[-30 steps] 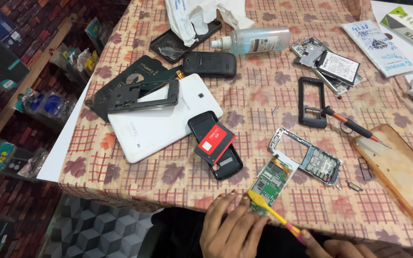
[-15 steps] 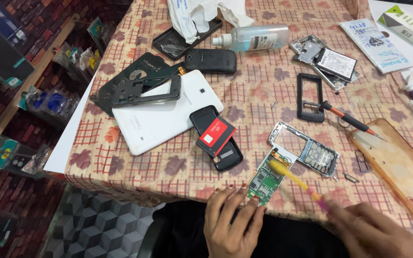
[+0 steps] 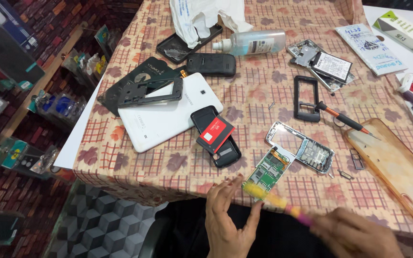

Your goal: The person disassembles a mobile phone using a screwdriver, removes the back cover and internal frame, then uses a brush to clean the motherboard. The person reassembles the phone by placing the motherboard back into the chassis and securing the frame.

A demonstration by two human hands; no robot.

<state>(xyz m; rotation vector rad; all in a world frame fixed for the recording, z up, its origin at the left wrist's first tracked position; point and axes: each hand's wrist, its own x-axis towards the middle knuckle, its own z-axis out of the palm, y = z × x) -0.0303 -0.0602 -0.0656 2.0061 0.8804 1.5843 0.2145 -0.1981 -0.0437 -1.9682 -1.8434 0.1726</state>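
Brushing a green circuit board [image 3: 265, 173] at the near table edge.

Right hand [image 3: 357, 235], blurred, grips a yellow and pink brush [image 3: 283, 206]; how its fingers close cannot be told. The bristle end lies over the board's near end. Left hand [image 3: 229, 220] is open, fingers [image 3: 222, 195] straight and slightly spread, tips just beside the board's near corner. Touching the board beyond the fingertips lies a silver phone frame [image 3: 300, 145]; left of it, farther off, a black phone with a red battery [image 3: 215, 135].
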